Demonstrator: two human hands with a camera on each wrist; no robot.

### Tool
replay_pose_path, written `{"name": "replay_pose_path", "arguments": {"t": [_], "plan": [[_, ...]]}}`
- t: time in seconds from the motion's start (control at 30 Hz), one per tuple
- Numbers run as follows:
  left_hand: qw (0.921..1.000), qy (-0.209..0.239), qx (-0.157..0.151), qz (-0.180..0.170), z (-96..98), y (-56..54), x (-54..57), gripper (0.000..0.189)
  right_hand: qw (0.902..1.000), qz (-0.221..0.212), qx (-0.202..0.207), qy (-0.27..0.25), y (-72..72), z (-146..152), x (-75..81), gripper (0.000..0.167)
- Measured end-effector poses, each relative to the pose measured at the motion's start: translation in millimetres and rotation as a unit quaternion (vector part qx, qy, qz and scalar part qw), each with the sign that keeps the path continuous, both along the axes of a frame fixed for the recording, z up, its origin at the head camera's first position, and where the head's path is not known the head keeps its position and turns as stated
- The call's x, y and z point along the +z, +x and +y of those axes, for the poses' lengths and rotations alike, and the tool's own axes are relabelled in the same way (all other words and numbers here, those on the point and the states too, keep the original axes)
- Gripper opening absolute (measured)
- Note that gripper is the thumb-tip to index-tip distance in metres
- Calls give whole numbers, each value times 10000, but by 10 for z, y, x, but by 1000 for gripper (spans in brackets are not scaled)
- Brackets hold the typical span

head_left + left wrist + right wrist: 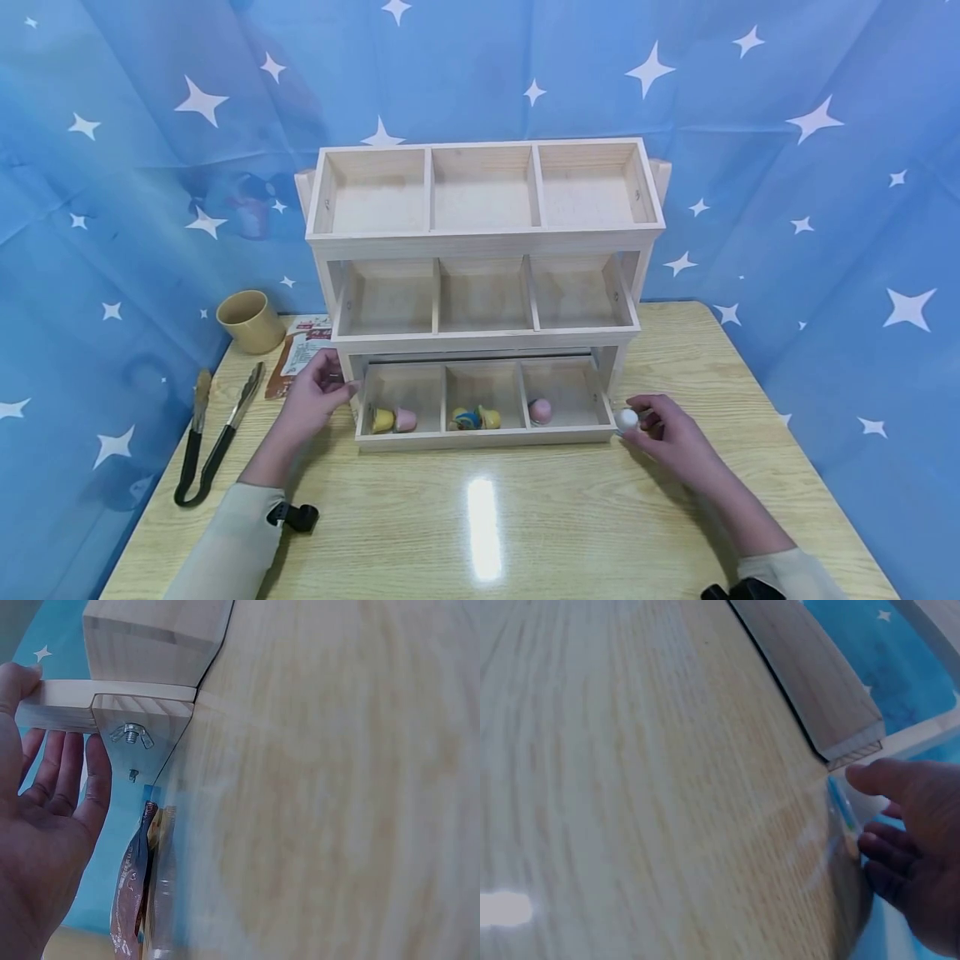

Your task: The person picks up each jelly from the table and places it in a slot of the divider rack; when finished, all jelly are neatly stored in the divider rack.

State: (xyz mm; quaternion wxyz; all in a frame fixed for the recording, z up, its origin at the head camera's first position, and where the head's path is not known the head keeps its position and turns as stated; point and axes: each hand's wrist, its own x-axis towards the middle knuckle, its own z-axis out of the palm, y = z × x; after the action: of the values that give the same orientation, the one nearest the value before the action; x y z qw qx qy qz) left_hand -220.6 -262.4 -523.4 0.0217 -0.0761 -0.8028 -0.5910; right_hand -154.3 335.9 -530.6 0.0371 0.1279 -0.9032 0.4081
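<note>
A pale wooden three-tier rack (483,243) stands on the table, each tier split into three compartments. My left hand (318,396) is at the rack's lower left side; in the left wrist view its thumb and fingers grip a wooden bar (56,705) beside a wing nut. To the right of the bottom tier, my right hand (670,433) pinches a small white rounded object (626,419), close to the tier's corner. In that tier lie a yellow cup-shaped piece (382,420), a pink one (405,420), small yellow and blue pieces (468,419) and a pink rounded piece (540,411).
Left of the rack are a tan cup (251,323), a brown and white packet (300,350) and black-handled metal tongs (217,446). A blue curtain with white stars (750,167) hangs behind the table (570,517).
</note>
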Motion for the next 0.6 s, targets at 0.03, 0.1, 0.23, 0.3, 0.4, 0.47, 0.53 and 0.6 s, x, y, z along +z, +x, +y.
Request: {"name": "replay_pose_path", "arguments": {"t": [0.03,0.1,0.23,0.3,0.4,0.47,0.53,0.6], "plan": [[10000,11,-5,-7,0,0,-1,46,10000,19,-10,15,-2,-6,-9,46],[10000,-8,-8,-9,-4,-2,-4,45,10000,31,-40,33,-6,-18,-25,42],[10000,-17,-29,20,-9,-5,-6,45,9999,89,-101,80,-10,-41,-63,35],[10000,-7,-37,42,-11,-12,-11,45,9997,151,-126,113,-13,-49,-80,32],[10000,35,-50,47,-11,-18,-20,45,9995,218,-143,165,-14,-58,-87,30],[10000,20,-45,38,-12,-21,-26,45,9994,233,-163,200,-17,-61,-88,30],[10000,-8,-36,25,-12,-20,-25,45,9992,266,-186,238,-19,-65,-83,29],[10000,-39,-27,23,-10,-16,-20,45,9988,336,-218,285,-17,-67,-77,30]]}}
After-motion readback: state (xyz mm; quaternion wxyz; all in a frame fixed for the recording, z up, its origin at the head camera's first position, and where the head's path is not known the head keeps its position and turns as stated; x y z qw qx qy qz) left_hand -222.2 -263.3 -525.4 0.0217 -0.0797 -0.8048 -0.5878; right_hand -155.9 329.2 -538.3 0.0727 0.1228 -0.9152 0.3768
